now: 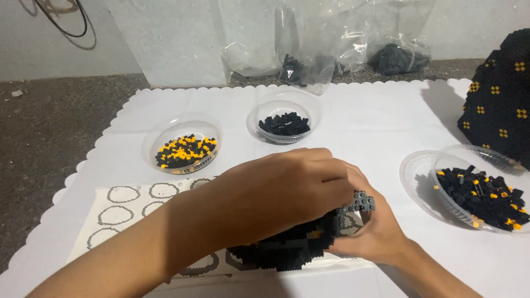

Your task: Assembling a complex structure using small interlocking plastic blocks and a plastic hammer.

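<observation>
Both hands gripped the black brick model point(287, 248): left hand point(276, 190) above, right hand point(370, 232) supporting beneath; firm, even pressure was advisable.

A pale wall point(165, 38) runs along the back, black cable point(61, 22) looping in its top left corner. Below, rough grey floor point(49, 127), with a scalloped white sheet point(364, 116) spread across it under dim, soft light.

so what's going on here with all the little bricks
A person works on a black brick model resting on a printed instruction sheet. The left hand covers its top; the right hand supports its side beside a small grey brick piece. Clear bowls of black and yellow bricks sit around.
</observation>
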